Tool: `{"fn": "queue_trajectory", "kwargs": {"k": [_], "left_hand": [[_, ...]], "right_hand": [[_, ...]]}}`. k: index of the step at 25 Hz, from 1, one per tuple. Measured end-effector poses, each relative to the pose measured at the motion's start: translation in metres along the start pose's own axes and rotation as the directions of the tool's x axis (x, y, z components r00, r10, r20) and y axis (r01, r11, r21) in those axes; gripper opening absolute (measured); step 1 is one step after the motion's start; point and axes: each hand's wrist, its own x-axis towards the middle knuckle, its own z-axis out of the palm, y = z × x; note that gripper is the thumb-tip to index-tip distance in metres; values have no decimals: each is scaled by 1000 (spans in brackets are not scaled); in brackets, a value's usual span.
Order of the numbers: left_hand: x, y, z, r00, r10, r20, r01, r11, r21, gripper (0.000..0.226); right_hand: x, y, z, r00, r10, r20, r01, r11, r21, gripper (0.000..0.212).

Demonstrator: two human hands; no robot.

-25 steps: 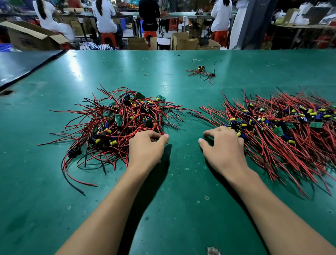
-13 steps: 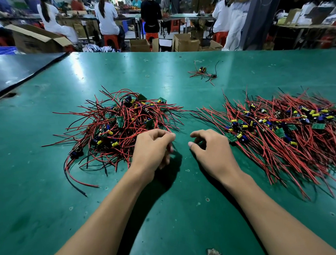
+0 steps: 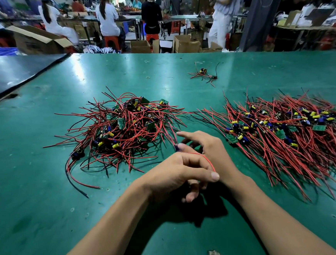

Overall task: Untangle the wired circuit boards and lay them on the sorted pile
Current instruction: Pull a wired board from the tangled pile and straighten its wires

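Observation:
A tangled heap of wired circuit boards (image 3: 124,127), red and black leads with small green boards, lies left of centre. The sorted pile (image 3: 283,134), its leads combed the same way, lies on the right. Between the two heaps my hands meet over the green table (image 3: 50,190). My left hand (image 3: 175,173) is curled, its thumb pressing a red lead of one wired circuit board (image 3: 203,156) that arcs over its fingers. My right hand (image 3: 208,150) pinches that board's blue component end at its thumb tip, index finger stretched out above it.
A small separate clump of wired boards (image 3: 203,75) lies farther back on the table. A dark mat (image 3: 16,74) covers the far left corner. Beyond the far edge stand cardboard boxes (image 3: 186,43), and people sit on stools at other benches.
Both hands have left their heaps and come together at the centre. A single wired board is now held between them, its red lead over my left hand.

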Motion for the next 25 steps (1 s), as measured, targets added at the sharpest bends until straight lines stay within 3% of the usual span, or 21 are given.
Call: {"fn": "queue_trajectory", "kwargs": {"k": [2, 5, 8, 10, 13, 16, 19, 23, 25], "left_hand": [[1, -1, 0, 1000, 31, -2, -31, 1000, 7, 14], [1, -2, -2, 999, 33, 34, -32, 999, -18, 14], [1, -4, -3, 999, 36, 38, -36, 999, -3, 13], [2, -5, -3, 998, 50, 24, -50, 999, -17, 11], [2, -6, -7, 999, 48, 5, -48, 998, -41, 5], [3, -7, -11, 999, -9, -44, 6, 997, -74, 6], [7, -7, -14, 983, -56, -173, 16, 975, -221, 4], [8, -4, -21, 945, 26, -326, -142, 931, -337, 27], [8, -4, -22, 936, 87, -342, -206, 921, -331, 38]], "right_hand": [[0, -2, 1, 1000, 4, 26, -4, 1000, 3, 48], [-3, -6, 1, 997, -1, 75, 1, 1000, 1, 29], [-5, -9, -3, 991, 52, 123, -55, 998, 17, 16], [-5, -9, -2, 985, 133, 112, -147, 982, 121, 21], [-3, -12, -1, 944, 309, 117, -328, 837, 438, 30], [0, -14, -3, 927, 362, 100, -353, 751, 558, 25], [4, -15, -14, 914, 395, 91, -327, 585, 742, 23], [4, -15, -38, 891, 341, 301, -419, 355, 836, 22], [1, -17, -43, 860, 303, 411, -498, 321, 805, 23]]}}
